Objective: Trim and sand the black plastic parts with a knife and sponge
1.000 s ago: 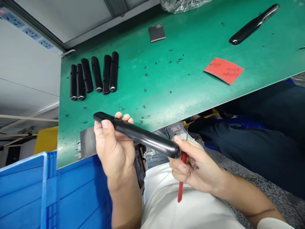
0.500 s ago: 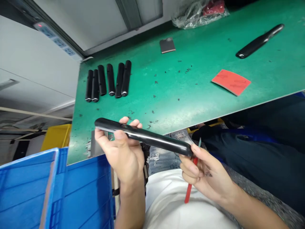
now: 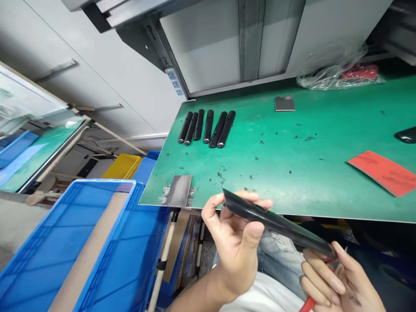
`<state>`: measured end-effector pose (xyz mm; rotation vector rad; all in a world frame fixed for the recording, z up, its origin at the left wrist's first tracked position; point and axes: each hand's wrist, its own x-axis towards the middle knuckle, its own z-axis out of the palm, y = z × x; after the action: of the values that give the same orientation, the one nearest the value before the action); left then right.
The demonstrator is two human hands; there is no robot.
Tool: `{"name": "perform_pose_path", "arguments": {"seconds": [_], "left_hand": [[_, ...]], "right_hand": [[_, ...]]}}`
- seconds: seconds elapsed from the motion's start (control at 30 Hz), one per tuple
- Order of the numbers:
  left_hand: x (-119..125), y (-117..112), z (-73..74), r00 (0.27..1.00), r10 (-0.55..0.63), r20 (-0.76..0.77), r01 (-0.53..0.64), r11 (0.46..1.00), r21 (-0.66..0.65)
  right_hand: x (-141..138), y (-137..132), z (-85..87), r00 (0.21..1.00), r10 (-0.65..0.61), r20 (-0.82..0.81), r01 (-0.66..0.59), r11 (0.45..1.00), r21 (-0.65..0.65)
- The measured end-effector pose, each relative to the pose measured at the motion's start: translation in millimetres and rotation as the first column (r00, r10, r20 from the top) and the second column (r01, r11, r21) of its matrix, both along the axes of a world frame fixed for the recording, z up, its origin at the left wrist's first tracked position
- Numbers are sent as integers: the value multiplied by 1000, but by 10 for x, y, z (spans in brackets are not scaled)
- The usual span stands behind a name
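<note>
A long, glossy black tubular part (image 3: 282, 225) is held between my two hands, just off the table's front edge. My left hand (image 3: 234, 247) grips its far-left end, thumb below and fingers behind. The end there is cut at a slant, and a small hole shows near that hand. At the other end, my right hand (image 3: 338, 277) pinches the part between thumb and fingers. A red-handled tool (image 3: 308, 304) is also tucked in the right hand; its thin tip shows only faintly past the fingers.
Several black tubular parts (image 3: 208, 125) lie in a row on the green table (image 3: 260, 160). A red sanding-pad-like sheet (image 3: 385, 172), a dark square pad (image 3: 285, 104) and a grey plate (image 3: 179, 190) lie there too, among black shavings. Blue bins (image 3: 107, 242) stand at left.
My view has swung left, so the table things appear further right. The black part has rolled and tilted in my hands, now showing its slanted end. Both hands keep hold.
</note>
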<state>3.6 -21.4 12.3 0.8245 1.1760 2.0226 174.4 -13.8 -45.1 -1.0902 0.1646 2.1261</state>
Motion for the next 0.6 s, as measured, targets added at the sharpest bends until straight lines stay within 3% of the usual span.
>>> {"name": "perform_pose_path", "arguments": {"seconds": [0.1, 0.2, 0.27, 0.33, 0.4, 0.43, 0.47, 0.53, 0.6], "left_hand": [[5, -14, -16, 998, -17, 65, 18, 1000, -13], [-35, 6, -54, 954, -104, 280, 127, 990, -67], [-102, 60, -62, 917, -102, 386, 144, 986, -83], [-183, 147, -34, 909, -50, 414, 92, 992, -82], [-242, 228, 29, 913, -44, 406, 77, 995, -65], [-253, 253, 65, 915, -65, 399, 99, 993, -67], [-251, 264, 98, 916, -95, 391, 136, 988, -79], [-206, 247, 141, 909, -161, 384, 228, 964, -135], [-131, 198, 142, 887, -233, 399, 331, 923, -196]], "right_hand": [[-46, -48, -15, 998, 45, -44, -39, 990, 137], [-161, -80, 8, 985, 171, 37, -173, 926, 334], [-234, 1, 71, 929, 311, 201, -370, 808, 459], [-261, 211, 181, 813, 382, 439, -581, 570, 581], [-237, 529, 314, 668, 227, 708, -740, 305, 600], [-216, 715, 373, 568, 49, 822, -809, 219, 546], [-193, 910, 419, 436, -149, 888, -870, 182, 458], [-145, 1305, 454, 167, -467, 868, -941, 187, 281], [-67, 1658, 422, 35, -582, 812, -972, 169, 163]]}}
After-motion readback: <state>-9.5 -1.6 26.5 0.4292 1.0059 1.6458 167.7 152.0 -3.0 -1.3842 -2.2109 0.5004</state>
